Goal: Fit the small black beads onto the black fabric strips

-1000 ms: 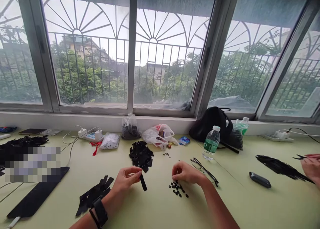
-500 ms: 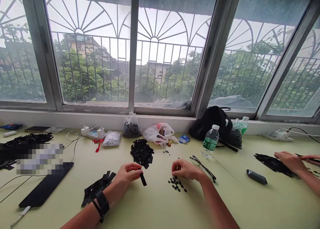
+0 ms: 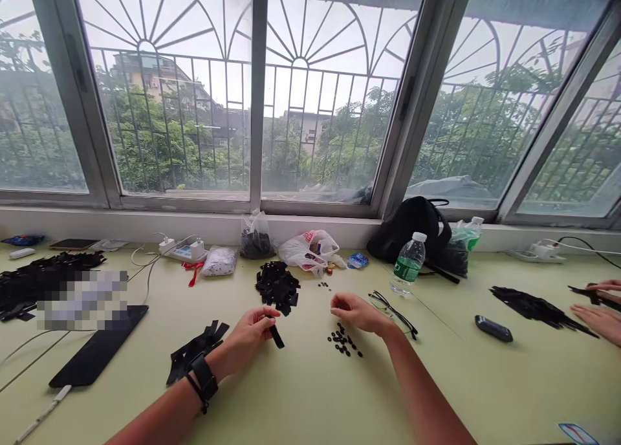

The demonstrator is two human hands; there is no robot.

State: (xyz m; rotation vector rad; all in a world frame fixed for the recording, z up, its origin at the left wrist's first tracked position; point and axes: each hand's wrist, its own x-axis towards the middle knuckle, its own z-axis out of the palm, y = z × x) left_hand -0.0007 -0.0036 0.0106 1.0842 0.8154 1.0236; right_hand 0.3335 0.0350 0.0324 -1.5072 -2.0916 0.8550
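Observation:
My left hand, a dark watch on its wrist, pinches a short black strip between thumb and fingers. The strip tilts down to the right above the table. My right hand is closed, thumb against curled fingers, just behind a scatter of small black rings; anything in its fingertips is too small to make out. Behind the left hand lies a heap of short black pieces. More black strips lie beside the left wrist, partly covered by the forearm.
Glasses and a water bottle are right of my right hand. A black device lies farther right, near black strips and a co-worker's hands. Plastic bags line the sill; a cabled black slab lies left.
My right hand has lifted slightly back from the rings, uncovering more of them. The left hand still holds the strip. The co-worker's hands have shifted right, off their strips.

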